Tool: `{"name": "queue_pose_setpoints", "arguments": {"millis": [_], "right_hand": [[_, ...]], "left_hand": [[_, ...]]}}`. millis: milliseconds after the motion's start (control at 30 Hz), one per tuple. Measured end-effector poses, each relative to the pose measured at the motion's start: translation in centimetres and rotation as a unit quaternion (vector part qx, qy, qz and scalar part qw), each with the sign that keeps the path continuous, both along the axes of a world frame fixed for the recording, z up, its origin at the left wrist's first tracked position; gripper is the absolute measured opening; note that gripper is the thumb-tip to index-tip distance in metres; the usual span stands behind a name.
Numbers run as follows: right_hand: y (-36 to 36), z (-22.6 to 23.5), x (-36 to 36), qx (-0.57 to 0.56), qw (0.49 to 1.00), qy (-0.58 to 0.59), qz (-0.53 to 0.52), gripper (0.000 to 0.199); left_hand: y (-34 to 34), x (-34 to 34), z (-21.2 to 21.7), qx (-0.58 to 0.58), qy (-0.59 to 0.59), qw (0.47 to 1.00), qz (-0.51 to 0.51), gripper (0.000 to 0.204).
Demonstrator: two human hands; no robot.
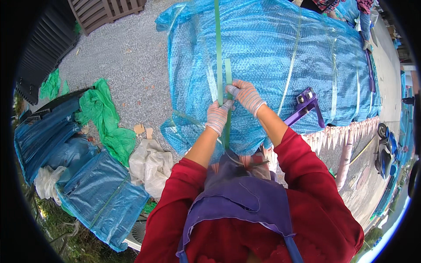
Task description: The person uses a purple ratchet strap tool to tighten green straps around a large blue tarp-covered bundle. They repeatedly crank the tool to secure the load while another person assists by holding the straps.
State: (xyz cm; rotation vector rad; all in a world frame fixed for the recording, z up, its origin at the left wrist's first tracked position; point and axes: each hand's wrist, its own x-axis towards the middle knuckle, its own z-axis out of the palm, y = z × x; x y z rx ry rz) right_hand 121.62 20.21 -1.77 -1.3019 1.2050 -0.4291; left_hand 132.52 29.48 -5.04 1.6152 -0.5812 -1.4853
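Observation:
A long bundle wrapped in blue bubble film [280,57] lies in front of me, bound by several pale green straps. A green plastic strap [218,48] runs over its near end and down toward me. My left hand [218,116], in a speckled knit glove, is closed around this strap where two strap ends overlap. My right hand [246,94], gloved the same way, pinches the upper strap end just above the left hand. A purple strapping tool [305,107] rests on top of the bundle to the right of my hands.
Smaller blue-wrapped packs [98,193] lie on the gravel at the lower left, beside green plastic sheets [103,118] and white bags [151,164]. A dark pallet stack [41,48] and a brown pallet [105,11] stand at the upper left. Another person's arm [364,22] shows at the bundle's far end.

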Motion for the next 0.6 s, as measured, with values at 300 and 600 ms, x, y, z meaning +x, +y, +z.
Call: {"name": "queue_pose_setpoints", "arguments": {"millis": [300, 600], "right_hand": [[-0.5, -0.9, 0.3, 0.061, 0.994, 0.025, -0.082, 0.022], [-0.8, 14.8, -20.5, -0.265, 0.835, 0.466, -0.123, 0.051]], "left_hand": [[-0.2, 0.6, -0.5, 0.025, 0.061, 0.998, 0.009, 0.01], [-0.7, 0.7, -4.0, 0.083, 0.113, 0.988, 0.066, 0.02]]}}
